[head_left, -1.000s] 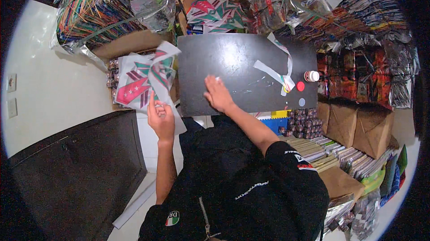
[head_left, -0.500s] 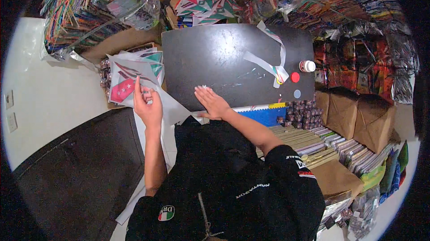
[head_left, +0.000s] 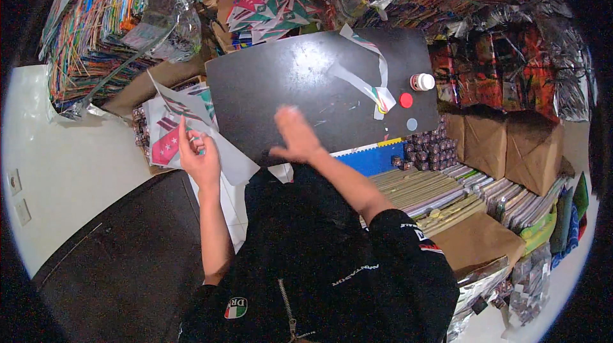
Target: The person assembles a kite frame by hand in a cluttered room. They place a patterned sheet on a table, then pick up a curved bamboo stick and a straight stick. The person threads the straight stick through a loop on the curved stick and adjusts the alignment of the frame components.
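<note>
My left hand is raised beside the table's left end, its index finger stretched up and the others curled. A large white printed paper pennant with dark, green and red markings is gripped in it, one corner standing up. Beneath lies more printed paper with a red patch of white stars. My right hand, blurred, hovers over or rests on the near edge of the black table; I cannot tell which. Its fingers are stretched out, with a whitish patch at the tips.
On the table lie a curled white strip, a red lid, a clear disc and a white bottle. A box of printed pennants stands behind. Bundled packets rise at left; cardboard boxes stand at right.
The view has shifted slightly. The pennant's upper corner has lifted and bent beside my left hand. My right hand has turned, its fingers now pointing more straight ahead, and is smeared by motion.
</note>
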Tool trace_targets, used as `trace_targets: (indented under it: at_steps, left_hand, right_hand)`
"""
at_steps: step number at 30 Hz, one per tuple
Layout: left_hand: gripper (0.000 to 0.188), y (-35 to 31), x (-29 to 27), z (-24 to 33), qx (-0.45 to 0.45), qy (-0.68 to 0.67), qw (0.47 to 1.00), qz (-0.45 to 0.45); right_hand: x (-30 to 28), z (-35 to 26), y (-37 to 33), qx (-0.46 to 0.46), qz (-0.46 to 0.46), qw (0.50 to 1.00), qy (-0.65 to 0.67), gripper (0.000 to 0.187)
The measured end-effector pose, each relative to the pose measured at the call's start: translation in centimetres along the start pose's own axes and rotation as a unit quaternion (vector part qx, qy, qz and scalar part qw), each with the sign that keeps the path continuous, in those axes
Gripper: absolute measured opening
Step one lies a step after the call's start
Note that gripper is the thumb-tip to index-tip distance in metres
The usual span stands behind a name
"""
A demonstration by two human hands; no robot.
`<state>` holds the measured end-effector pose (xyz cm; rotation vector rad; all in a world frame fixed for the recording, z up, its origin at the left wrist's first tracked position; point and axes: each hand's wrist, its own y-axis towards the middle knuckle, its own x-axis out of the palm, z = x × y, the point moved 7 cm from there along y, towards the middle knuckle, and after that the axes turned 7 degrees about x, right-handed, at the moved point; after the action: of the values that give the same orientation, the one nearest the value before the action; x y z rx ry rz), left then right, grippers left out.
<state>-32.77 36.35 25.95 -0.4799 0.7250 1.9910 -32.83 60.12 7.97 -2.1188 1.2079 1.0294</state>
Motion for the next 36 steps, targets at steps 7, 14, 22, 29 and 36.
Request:
trace_targets:
  at_steps: [7, 14, 22, 29, 36]
  left_hand:
    - [0.066, 0.3, 0.4, -0.8, -0.021, -0.025, 0.999, 0.004]
    - [0.067, 0.2, -0.5, -1.0, -0.014, -0.026, 1.0, 0.009]
    - [0.066, 0.2, -0.5, -1.5, -0.011, -0.026, 1.0, 0.009]
    - [0.065, -0.3, -0.6, -2.9, -0.013, -0.045, 0.999, 0.009]
    - [0.066, -0.4, -0.9, -1.9, -0.014, -0.069, 0.997, 0.013]
  right_hand:
    - [-1.2, 3.6, -7.2, -0.093, -0.152, 0.984, 0.023, 0.086]
    - [-7.4, 11.6, -4.1, 0.214, 0.111, 0.958, -0.156, 0.098]
    - [5.8, -4.4, -3.5, -0.121, -0.137, 0.982, 0.052, 0.068]
    - [-5.0, 7.0, -6.5, -0.058, 0.117, 0.991, -0.038, 0.025]
    - [-2.5, 7.1, -5.7, 0.196, 0.269, 0.943, 0.025, 0.016]
